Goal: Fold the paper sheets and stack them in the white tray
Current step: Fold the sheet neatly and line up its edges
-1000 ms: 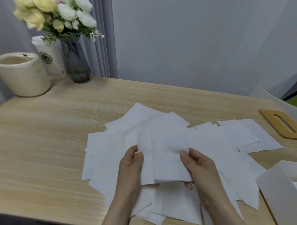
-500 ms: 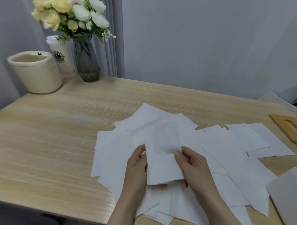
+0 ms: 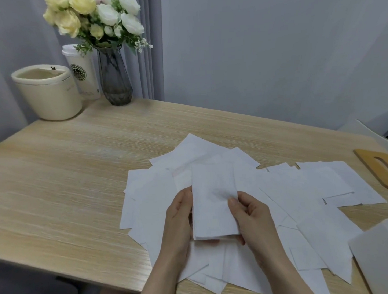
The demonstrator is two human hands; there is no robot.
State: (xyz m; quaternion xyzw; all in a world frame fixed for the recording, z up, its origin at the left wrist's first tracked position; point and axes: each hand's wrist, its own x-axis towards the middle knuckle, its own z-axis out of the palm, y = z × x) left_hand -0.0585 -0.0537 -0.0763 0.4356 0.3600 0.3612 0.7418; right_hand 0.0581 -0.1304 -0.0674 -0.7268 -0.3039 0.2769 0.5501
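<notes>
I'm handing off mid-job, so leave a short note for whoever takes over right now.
Left hand and right hand: both grip one folded sheet, held above the pile.
Loose sheets: spread flat over the wooden table.
White tray: at the right edge, contents out of view.
Done: this sheet looks folded.
Left: place it in the tray, then fold and stack the rest.

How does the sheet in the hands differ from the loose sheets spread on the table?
The held sheet is folded into a narrow strip with layered edges at its bottom; the loose sheets lie open and wider. The held sheet is lifted and gripped at both sides by the left hand and right hand; the loose sheets rest flat on the table, overlapping at mixed angles. Both are plain white paper.
</notes>
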